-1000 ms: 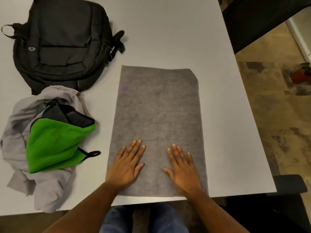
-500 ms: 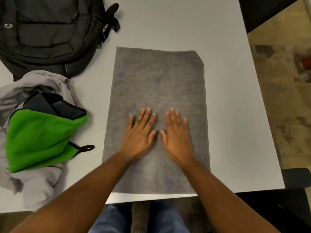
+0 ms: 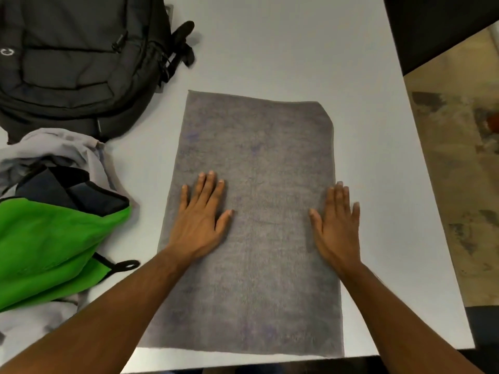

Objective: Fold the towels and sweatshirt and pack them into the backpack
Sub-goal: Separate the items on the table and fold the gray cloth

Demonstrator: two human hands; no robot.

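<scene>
Now | left hand [image 3: 201, 222]; right hand [image 3: 337, 225] | flat (fingers spread, grip empty) on grey towel [image 3: 256, 163]

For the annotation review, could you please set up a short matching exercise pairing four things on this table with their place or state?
Things:
1. grey towel
2. backpack
3. green towel
4. right hand

Places or states:
A. bunched on the crumpled sweatshirt, left side
B. palm flat at the towel's right edge
C. spread flat, centre of the table
D. lying at the far left, zipped shut

Pairs: 1-C, 2-D, 3-A, 4-B
</scene>
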